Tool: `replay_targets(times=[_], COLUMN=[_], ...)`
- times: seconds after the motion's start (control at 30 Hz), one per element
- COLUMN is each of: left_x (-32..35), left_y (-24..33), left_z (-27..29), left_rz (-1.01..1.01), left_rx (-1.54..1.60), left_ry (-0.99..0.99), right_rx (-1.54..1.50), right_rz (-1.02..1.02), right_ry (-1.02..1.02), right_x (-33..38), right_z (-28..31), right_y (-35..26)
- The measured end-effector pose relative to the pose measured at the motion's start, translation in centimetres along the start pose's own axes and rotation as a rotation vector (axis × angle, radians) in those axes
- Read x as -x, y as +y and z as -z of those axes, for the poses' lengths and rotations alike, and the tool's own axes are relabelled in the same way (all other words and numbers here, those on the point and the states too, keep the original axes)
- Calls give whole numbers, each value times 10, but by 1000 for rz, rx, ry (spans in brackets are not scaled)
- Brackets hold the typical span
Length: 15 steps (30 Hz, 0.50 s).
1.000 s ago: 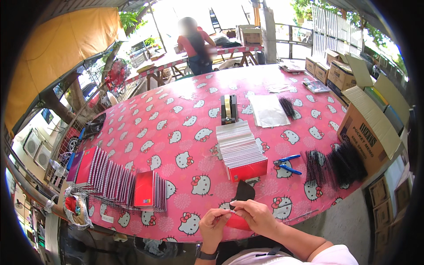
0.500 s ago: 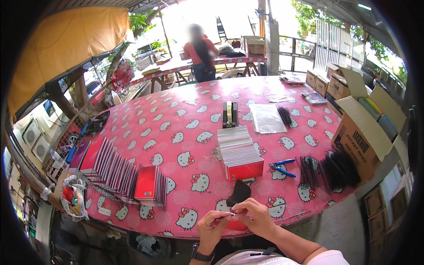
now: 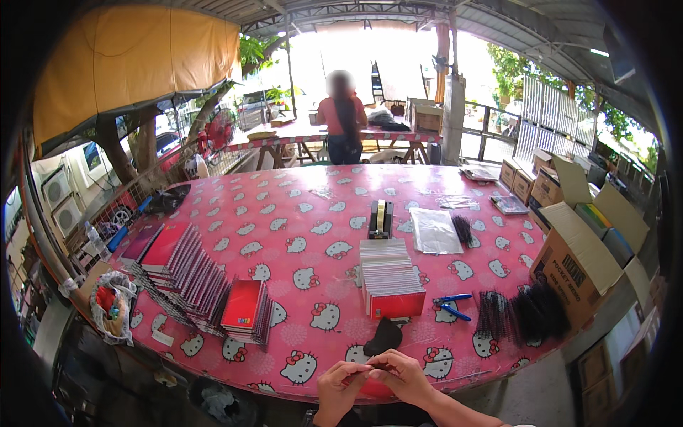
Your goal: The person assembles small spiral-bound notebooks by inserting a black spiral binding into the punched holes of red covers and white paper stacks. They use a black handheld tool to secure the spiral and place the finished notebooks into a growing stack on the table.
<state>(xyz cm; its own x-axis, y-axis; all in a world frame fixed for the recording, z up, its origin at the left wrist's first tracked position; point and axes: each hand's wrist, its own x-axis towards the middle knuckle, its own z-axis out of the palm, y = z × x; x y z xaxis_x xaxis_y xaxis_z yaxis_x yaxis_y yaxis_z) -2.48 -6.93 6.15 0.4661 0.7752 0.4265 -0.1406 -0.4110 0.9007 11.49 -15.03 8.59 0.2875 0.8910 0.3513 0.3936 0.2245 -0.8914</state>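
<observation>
My left hand (image 3: 339,390) and my right hand (image 3: 400,375) meet at the table's near edge, fingertips pinched together. Whatever small thing they pinch is too hidden to make out. Under the fingers shows part of a flat red piece (image 3: 376,389), perhaps a notebook cover. Just beyond my hands lies a crumpled black piece (image 3: 384,337), its kind unclear. Behind it stands a long row of small notebooks (image 3: 390,277), white page edges up, with a red cover facing me. Blue-handled pliers (image 3: 452,307) rest to the right of that row.
Stacked spiral-bound red notebooks (image 3: 186,281) stand at left, with a shorter stack (image 3: 246,306) beside them. Black plastic coils (image 3: 537,313) lie at right, next to an open carton (image 3: 576,249). A tape dispenser (image 3: 380,219) and clear plastic bags (image 3: 436,230) lie farther back. Another person (image 3: 343,117) stands at a far table.
The whole view has tipped upward, so the table sits lower in the picture. My hands stay together at the near edge, my fingers slightly shifted. The far person has turned slightly.
</observation>
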Motion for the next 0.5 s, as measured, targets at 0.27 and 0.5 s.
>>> replay_targets(times=[0.27, 0.5], left_x=[-17, -25], left_y=[-11, -7], left_z=[-1, 14], left_rz=[-199, -155], left_rx=[-185, -51], left_ry=[-33, 35], right_rx=[56, 103], right_rz=[69, 140], right_ry=[-12, -125], right_x=[-22, -47], right_z=[6, -5], right_y=[14, 9])
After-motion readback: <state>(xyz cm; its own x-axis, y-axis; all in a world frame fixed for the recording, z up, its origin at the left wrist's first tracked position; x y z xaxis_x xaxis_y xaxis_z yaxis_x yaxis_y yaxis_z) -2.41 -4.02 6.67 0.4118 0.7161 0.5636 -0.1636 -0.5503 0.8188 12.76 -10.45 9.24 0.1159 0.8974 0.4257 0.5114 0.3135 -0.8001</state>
